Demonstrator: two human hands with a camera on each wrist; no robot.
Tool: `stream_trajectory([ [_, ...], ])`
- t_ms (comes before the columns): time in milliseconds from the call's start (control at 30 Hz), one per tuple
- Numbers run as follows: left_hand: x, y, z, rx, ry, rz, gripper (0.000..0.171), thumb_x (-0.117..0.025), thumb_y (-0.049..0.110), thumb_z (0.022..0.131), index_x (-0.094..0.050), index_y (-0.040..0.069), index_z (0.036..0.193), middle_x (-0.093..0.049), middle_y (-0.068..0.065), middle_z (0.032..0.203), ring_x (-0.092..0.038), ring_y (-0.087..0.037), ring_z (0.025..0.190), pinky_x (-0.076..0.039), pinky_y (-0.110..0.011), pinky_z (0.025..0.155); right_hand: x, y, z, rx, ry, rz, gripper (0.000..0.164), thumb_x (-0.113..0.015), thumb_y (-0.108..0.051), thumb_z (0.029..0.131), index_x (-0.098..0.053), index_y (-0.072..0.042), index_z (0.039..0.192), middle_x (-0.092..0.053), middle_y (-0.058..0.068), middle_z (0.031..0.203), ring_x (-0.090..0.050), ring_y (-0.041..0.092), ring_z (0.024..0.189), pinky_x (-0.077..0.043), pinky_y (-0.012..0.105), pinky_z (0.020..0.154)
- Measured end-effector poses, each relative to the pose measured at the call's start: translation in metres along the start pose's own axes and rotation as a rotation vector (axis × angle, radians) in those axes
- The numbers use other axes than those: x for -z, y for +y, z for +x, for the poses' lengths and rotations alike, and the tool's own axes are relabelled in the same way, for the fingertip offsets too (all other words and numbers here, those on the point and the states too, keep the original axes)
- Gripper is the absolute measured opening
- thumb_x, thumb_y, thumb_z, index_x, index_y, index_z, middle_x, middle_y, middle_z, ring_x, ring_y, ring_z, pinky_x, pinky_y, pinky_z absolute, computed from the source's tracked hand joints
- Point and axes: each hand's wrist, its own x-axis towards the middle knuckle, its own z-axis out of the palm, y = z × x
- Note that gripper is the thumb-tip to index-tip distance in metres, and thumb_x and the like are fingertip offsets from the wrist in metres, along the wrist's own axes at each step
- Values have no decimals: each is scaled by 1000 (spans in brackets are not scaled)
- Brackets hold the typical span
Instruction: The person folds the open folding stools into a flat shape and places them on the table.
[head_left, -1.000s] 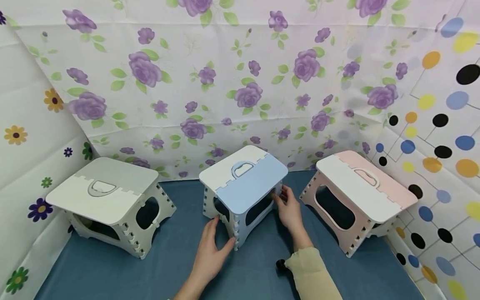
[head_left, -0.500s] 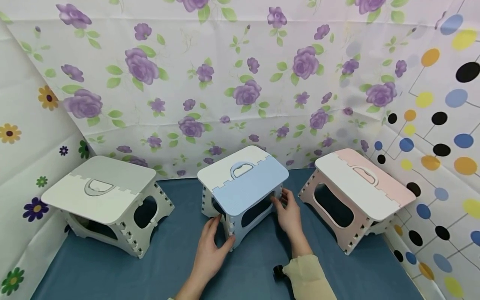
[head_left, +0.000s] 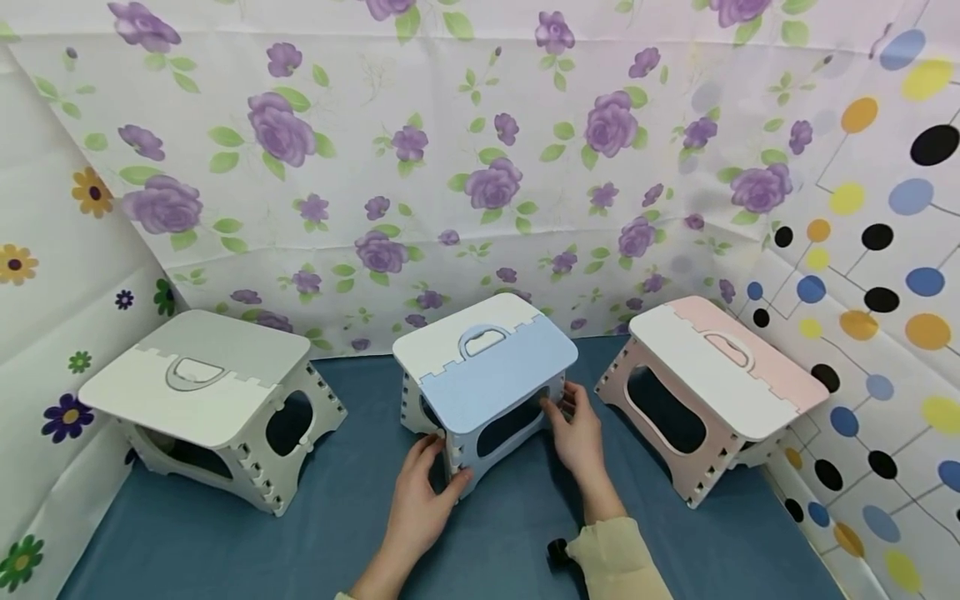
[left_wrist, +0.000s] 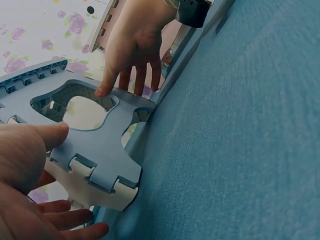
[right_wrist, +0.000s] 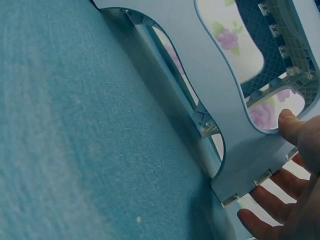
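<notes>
A blue-and-white folding step stool [head_left: 498, 379] stands unfolded on the blue cloth, its carry handle lying flat in the top. My left hand [head_left: 420, 496] grips the near corner of its legs. In the left wrist view, that thumb [left_wrist: 56, 134] presses the blue side panel while the fingers reach round the white end. At the right end, my right hand [head_left: 579, 433] holds the other leg of the blue panel. The right wrist view shows its thumb [right_wrist: 290, 125] at the panel's cut-out and its fingers behind the hinged edge.
A grey-and-white folding stool [head_left: 202, 383] stands to the left, and a pink-and-white one [head_left: 727, 367] to the right. Flower-printed cloth [head_left: 442, 167] hangs behind; a dotted cloth [head_left: 877, 333] covers the right side. Blue cloth [head_left: 495, 567] lies underneath.
The blue-and-white stool has turned slightly, its near corner shifting a little left. Both hands stay on it in nearly the same places. The head view has shifted slightly.
</notes>
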Motion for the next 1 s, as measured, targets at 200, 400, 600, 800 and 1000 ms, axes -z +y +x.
stream_trajectory([
  [200, 2, -2, 1, 15, 13, -22, 55, -82, 27, 99, -64, 1, 144, -57, -20, 150, -63, -39, 129, -59, -53, 89, 5, -4, -6, -7, -19, -44, 50, -73, -34, 105, -55, -12, 146, -62, 19, 144, -59, 40, 133, -51, 57, 107],
  [400, 8, -8, 0, 22, 5, -44, 53, -77, 23, 102, -61, 7, 151, -67, -14, 141, -70, -27, 116, -61, -39, 82, 15, -9, -14, -16, -62, -105, 49, -77, -39, 101, -59, -12, 138, -66, 17, 134, -64, 36, 126, -55, 56, 99],
  [600, 14, -11, -1, 31, -9, -53, 55, -73, 23, 105, -57, 4, 154, -68, -18, 141, -72, -28, 113, -59, -35, 79, 19, -13, -21, -32, -76, -140, 45, -80, -42, 99, -64, -13, 130, -70, 12, 128, -67, 32, 121, -58, 53, 93],
  [800, 18, -13, 0, 74, -3, -16, 58, -76, 24, 103, -57, 2, 153, -71, -18, 135, -70, -18, 94, -53, -29, 68, 21, -17, -26, -37, -77, -158, 42, -85, -42, 94, -67, -14, 120, -72, 9, 121, -69, 29, 112, -59, 48, 86],
  [1000, 22, -15, 1, 89, 16, 10, 61, -86, 26, 95, -64, 3, 148, -77, -15, 120, -67, -14, 73, -50, -29, 59, 29, -17, -28, -28, -145, -147, 36, -90, -35, 90, -68, -14, 108, -73, 4, 109, -71, 21, 100, -58, 40, 80],
])
